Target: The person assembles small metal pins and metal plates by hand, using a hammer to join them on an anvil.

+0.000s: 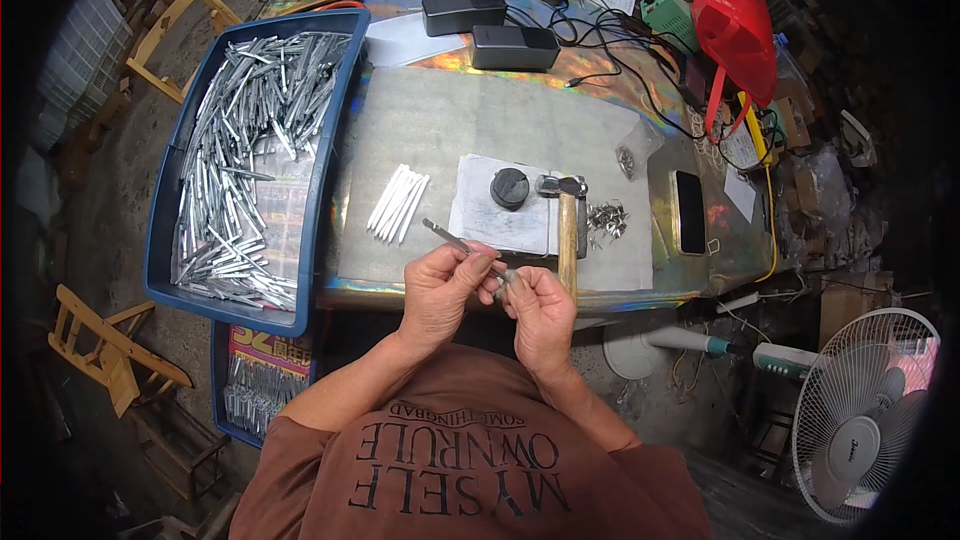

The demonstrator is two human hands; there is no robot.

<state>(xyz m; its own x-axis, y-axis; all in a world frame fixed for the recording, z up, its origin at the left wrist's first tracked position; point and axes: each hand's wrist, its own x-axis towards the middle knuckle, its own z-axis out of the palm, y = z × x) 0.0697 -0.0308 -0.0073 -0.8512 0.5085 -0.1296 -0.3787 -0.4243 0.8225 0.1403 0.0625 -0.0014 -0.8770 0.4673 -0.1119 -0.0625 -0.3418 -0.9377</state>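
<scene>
From my end, I've got the left hand [440, 285] and right hand [541, 315] both pinching a thin metal rod [446, 235] above the tabletop's [375, 283] near edge. Long axis runs diagonally, free tip aimed at the left edge, angled farward; near end's buried in fingers.

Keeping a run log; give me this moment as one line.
left hand: pinching dark rod | right hand: at rod's near end | hammer: beside small metal bits | blue tray: silver pieces inside

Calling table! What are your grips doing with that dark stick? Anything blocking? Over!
Left grip: closed on dark stick. Right grip: at its near end, hold unclear. Hammer: close by, not blocking the stick. Over.
</scene>
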